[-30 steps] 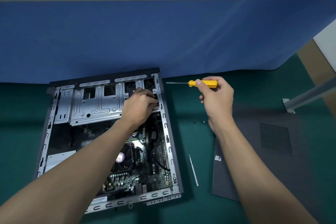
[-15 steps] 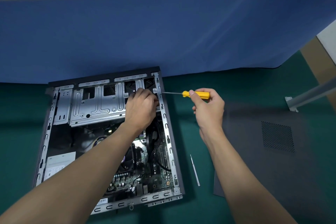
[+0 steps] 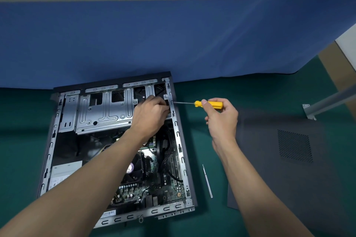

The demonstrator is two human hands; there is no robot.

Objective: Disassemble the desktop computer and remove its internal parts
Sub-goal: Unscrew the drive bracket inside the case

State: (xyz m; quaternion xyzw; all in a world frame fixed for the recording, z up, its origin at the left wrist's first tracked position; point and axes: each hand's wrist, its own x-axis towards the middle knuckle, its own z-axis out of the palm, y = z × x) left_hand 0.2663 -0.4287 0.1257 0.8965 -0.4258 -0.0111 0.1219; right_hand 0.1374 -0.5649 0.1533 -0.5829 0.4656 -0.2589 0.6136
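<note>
The open desktop case [image 3: 49, 152] lies flat on the green mat, its motherboard [image 3: 154, 186] and black CPU fan [image 3: 134, 167] exposed. A silver drive cage [image 3: 104, 113] fills its far end. My left hand [image 3: 152, 115] reaches inside at the cage's right end, fingers curled against the case's right rail; what they hold is hidden. My right hand [image 3: 221, 119] grips a yellow-handled screwdriver [image 3: 210, 104] held level, its tip touching the outside of the case's right rail.
The removed dark side panel [image 3: 289, 169] lies to the right on the mat. A thin silver rod [image 3: 207, 181] lies between case and panel. A blue partition [image 3: 173, 40] stands right behind the case. A metal leg [image 3: 327, 102] is at far right.
My right hand has moved left and down with the screwdriver, bringing its tip from free air to the case's right rail. My left hand stays at the cage's right end.
</note>
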